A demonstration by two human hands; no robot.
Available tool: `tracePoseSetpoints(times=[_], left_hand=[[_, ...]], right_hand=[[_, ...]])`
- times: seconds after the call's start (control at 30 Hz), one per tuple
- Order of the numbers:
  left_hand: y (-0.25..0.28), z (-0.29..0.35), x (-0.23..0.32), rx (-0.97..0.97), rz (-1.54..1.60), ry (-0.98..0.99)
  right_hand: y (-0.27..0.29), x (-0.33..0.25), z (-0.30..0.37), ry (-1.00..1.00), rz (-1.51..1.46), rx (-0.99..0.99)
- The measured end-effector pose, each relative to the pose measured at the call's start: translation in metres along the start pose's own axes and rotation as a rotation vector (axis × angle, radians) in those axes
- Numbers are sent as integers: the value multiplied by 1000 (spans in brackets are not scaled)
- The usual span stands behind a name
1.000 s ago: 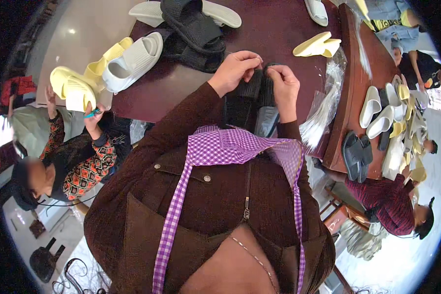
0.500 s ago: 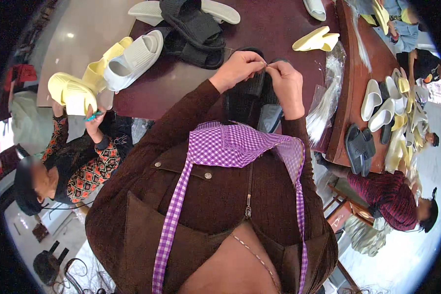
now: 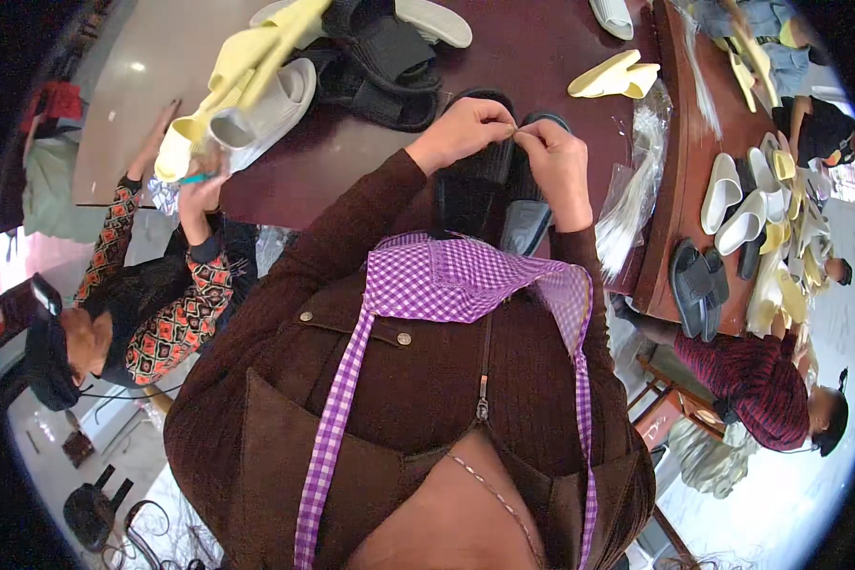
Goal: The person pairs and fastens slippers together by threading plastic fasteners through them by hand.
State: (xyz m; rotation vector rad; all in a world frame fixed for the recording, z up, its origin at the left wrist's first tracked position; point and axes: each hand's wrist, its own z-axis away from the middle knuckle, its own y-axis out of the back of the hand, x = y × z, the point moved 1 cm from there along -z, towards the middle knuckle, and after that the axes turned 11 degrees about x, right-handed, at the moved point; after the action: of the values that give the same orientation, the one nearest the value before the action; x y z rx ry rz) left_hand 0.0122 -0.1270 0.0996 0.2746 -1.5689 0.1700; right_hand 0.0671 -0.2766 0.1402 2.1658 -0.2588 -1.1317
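My left hand (image 3: 465, 135) and my right hand (image 3: 556, 169) meet over a pair of dark slippers at the table edge in front of me. Thumb and fingertips of each hand are pinched close together; whatever is between them is too small to make out. Below my left hand lies a black ribbed slipper (image 3: 467, 198), its far end partly covered. Beside it, under my right hand, another dark slipper (image 3: 525, 226) shows its grey-black sole. To the right of that hand, a bundle of thin white strips (image 3: 625, 214) lies in clear plastic.
Black slippers (image 3: 389, 57) and a grey-white slipper (image 3: 266, 109) are piled on the left. A yellow pair (image 3: 617, 76) lies at far right. More slippers cover the adjoining table (image 3: 660, 180). A co-worker's hand (image 3: 202, 190) at left has a teal object near a yellow slipper (image 3: 179, 152).
My hands stay pinched together in nearly the same place. At left, the co-worker's yellow slippers have left their earlier spot, and yellow slippers now blur over the pile; that person's arms have shifted.
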Motion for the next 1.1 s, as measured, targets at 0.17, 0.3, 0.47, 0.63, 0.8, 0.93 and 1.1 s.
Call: tracePoseSetpoints(times=[0.17,0.3,0.47,0.63,0.8,0.93,1.1], left_hand=[[5,-1,2,-17,-5,39],[1,0,4,-54,38,174],[-9,0,-15,-159,-31,80],[-10,-1,-4,-164,52,234],[-16,-4,-40,164,-178,-210],[-4,6,-76,477,-231,-395],[65,65,-89,531,436,460]], right_hand=[[2,-1,-1,1,-47,-39],[7,8,2,-36,-60,-111],[14,17,5,-141,-161,-262],[3,41,3,-272,-282,-318],[-24,56,6,-198,-268,-19],[-40,81,23,-105,-144,132],[-32,93,74,-460,6,-364]])
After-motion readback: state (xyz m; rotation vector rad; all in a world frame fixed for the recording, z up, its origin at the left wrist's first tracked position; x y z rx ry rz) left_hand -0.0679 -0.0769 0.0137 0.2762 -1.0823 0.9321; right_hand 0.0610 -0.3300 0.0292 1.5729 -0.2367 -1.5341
